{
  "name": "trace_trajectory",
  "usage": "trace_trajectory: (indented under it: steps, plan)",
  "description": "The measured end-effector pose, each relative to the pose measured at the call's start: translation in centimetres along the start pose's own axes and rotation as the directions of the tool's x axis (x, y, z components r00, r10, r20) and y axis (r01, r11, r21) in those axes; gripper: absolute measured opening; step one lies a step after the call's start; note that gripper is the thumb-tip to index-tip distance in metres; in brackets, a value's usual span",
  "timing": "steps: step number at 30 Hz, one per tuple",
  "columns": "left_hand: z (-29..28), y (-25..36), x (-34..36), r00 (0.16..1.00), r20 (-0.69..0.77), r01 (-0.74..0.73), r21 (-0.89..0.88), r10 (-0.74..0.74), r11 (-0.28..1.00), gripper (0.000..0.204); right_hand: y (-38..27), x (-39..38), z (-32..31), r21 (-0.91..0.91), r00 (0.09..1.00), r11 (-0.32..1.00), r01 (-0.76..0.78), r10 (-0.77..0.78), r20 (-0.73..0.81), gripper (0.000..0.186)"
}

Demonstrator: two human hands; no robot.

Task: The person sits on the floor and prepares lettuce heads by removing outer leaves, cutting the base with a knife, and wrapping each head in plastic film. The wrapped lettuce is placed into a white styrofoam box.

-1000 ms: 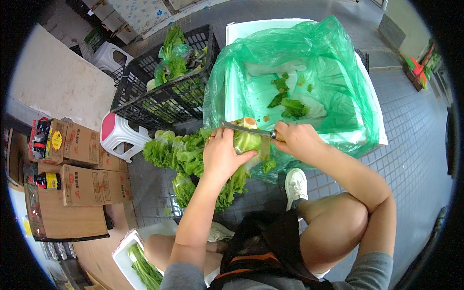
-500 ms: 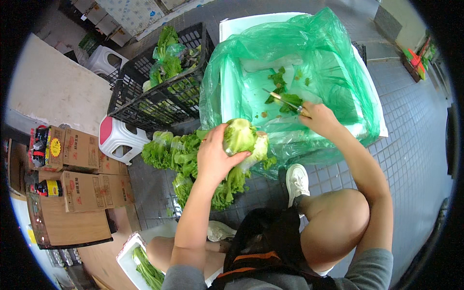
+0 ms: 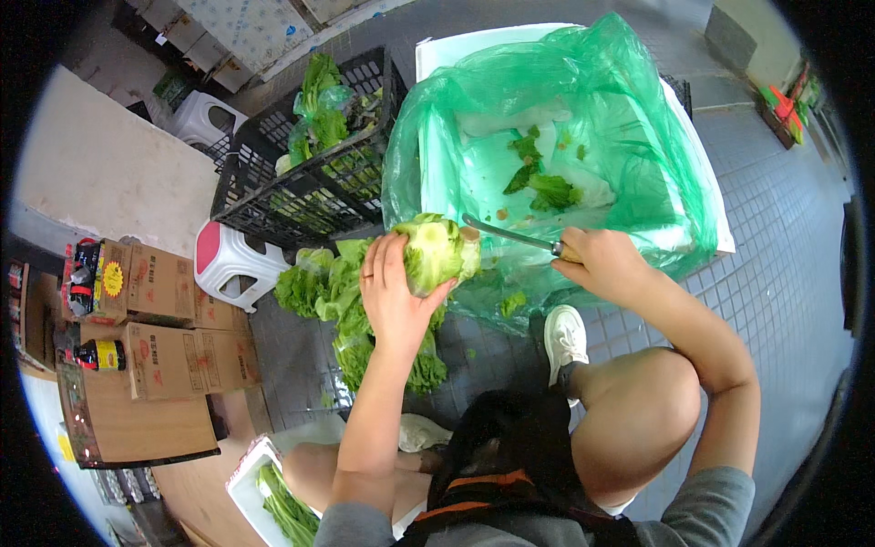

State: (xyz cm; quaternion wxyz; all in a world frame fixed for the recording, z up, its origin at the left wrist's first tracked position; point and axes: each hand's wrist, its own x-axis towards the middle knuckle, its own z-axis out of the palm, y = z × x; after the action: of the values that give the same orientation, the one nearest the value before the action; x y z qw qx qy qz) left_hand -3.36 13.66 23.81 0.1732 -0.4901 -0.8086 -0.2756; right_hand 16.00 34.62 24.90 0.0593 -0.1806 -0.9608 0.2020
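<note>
The left hand (image 3: 394, 294) clasps a lettuce (image 3: 430, 255) by the near left corner of the green bag (image 3: 538, 82). The right hand (image 3: 597, 263) grips a knife (image 3: 515, 236), its blade tip near the lettuce.

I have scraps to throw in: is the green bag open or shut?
Open: the green bag lines the white box and drapes over its rim, with leaf scraps visible inside.

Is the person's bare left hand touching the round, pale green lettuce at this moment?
Touching. The head camera's view shows the bare left hand gripping the round, pale green lettuce, fingers against its left side and thumb along its lower edge.
</note>
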Motion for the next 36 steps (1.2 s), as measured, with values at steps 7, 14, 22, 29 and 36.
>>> trace_trajectory:
  steps: [7, 14, 22, 29, 36]
  plan:
    - [0.5, -0.2, 0.9, 1.000, 0.007, 0.024, -0.043, -0.023, 0.999, 0.078, 0.4, -0.8, 1.4, 0.024, 0.997, 0.996, 0.080, -0.080, -0.015, 0.027]
    - [0.8, -0.2, 1.4, 0.997, 0.024, 0.072, -0.064, -0.071, 0.995, 0.077, -0.7, 0.0, 2.5, 0.045, 0.994, 0.993, 0.110, -0.109, -0.015, 0.029]
    - [1.1, -0.4, 1.5, 0.997, 0.019, 0.081, -0.047, -0.081, 0.996, 0.076, -0.4, 2.5, 2.6, -0.098, 0.999, 0.995, 0.036, -0.035, 0.021, 0.029]
    - [1.5, -0.1, 2.1, 0.995, 0.019, 0.096, -0.109, -0.094, 0.989, 0.075, 9.2, 3.5, 2.7, -0.198, 0.968, 0.961, -0.191, 0.219, 0.126, 0.031]
    - [0.7, -0.7, 0.2, 0.999, -0.008, 0.042, -0.129, -0.043, 0.991, 0.076, 7.1, 3.5, 2.1, 0.018, 0.983, 0.983, -0.182, 0.183, -0.024, 0.031]
